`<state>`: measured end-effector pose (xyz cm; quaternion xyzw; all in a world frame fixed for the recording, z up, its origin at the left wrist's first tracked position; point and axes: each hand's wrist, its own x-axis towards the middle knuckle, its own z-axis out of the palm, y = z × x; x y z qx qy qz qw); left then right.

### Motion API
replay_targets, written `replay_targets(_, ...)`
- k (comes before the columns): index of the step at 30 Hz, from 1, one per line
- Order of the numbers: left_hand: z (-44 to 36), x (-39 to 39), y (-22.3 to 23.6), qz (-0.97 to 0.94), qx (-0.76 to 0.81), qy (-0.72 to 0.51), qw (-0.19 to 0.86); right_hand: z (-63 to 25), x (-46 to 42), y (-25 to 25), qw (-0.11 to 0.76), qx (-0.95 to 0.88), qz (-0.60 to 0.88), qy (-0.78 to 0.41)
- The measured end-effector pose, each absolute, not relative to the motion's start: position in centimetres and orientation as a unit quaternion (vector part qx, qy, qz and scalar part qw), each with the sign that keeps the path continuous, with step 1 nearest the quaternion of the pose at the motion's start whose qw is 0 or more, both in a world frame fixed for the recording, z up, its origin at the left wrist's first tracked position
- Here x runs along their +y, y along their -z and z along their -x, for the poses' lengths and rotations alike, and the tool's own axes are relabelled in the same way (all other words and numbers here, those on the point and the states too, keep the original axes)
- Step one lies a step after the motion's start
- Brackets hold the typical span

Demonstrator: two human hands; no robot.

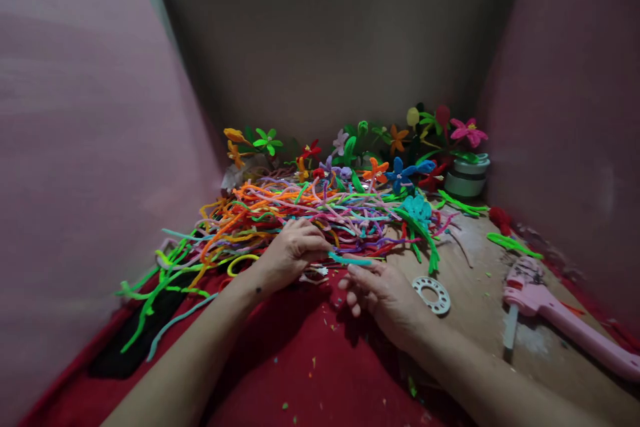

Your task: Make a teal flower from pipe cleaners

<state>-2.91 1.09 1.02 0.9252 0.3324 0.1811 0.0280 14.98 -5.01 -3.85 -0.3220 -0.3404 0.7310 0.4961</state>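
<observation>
Both hands meet at the middle, and the left hand [290,251] has a narrow grip, fingertips pinching one end of a short turquoise fuzzy stem [353,260]! The right hand [389,295] has its grip narrow too, thumb by the forefinger, holding the rest of that stem along the finger. Right there, just in front of the big tangled pile of colourful stems [300,197], above the red cloth [310,373]! Over to the right, a white ring with holes [443,300] lies near the right wrist, a pink glue gun [533,293] farther out, and fuzzy flowers [400,173] line the back!
</observation>
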Motion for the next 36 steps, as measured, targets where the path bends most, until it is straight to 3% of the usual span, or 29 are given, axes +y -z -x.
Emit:
replay_targets(7, 1.8, 0.3, 1.2, -0.936, 0.298, -0.171, -0.079, -15.2, -5.1, 3.1, 0.544, -0.384, 0.333, -0.668)
replay_targets(12, 1.9, 0.2, 1.6, -0.923, 0.317, -0.208, -0.065, -17.8, -4.4, 0.6, 0.623, -0.371, 0.369, -0.581)
replay_targets(16, 1.6, -0.2, 1.6, -0.906, 0.318, -0.267, -0.079, -19.8, -3.6, -0.8, 0.674, -0.309, 0.325, -0.586)
replay_targets(22, 1.1, 0.0, 2.2, -0.897, 0.306, -0.306, -0.088, -18.7, -4.0, 0.1, 0.624, -0.373, 0.3, -0.618)
replay_targets(27, 1.0, -0.1, 2.6, -0.91, 0.285, -0.291, -0.08, -17.2, -4.8, 0.9, 0.573, -0.48, 0.378, -0.547)
replay_targets(36, 4.9, 3.4, 3.1, -0.907, 0.309, -0.257, -0.126, -17.8, -3.9, 0.9, 0.681, -0.363, 0.341, -0.537)
